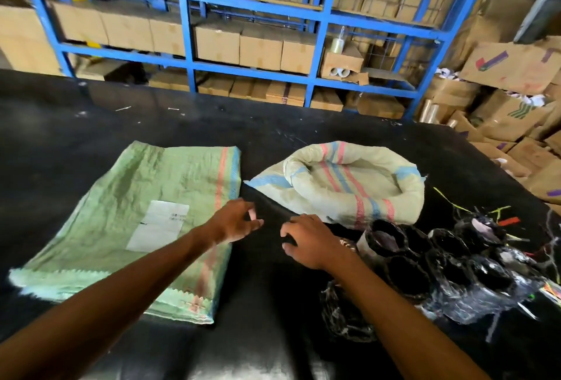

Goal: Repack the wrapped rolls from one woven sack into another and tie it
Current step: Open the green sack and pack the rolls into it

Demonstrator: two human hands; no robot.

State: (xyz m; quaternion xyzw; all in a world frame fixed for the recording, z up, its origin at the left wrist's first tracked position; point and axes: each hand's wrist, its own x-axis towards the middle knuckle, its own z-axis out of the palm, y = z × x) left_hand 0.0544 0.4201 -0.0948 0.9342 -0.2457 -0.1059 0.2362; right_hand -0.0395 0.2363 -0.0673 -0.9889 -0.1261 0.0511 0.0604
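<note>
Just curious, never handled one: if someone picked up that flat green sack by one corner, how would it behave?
The green sack would probably hang limp: it lies flat, creased and looks empty. It likely feels light for its size. Its woven surface may be a bit slippery.

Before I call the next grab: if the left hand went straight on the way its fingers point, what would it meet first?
Probably the right hand, fingers curled, close ahead of the left hand; depth is unclear.

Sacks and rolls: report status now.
Left hand and right hand hold nothing. Green sack flat, empty. Rolls beside beige sack. Nothing blocking.
</note>
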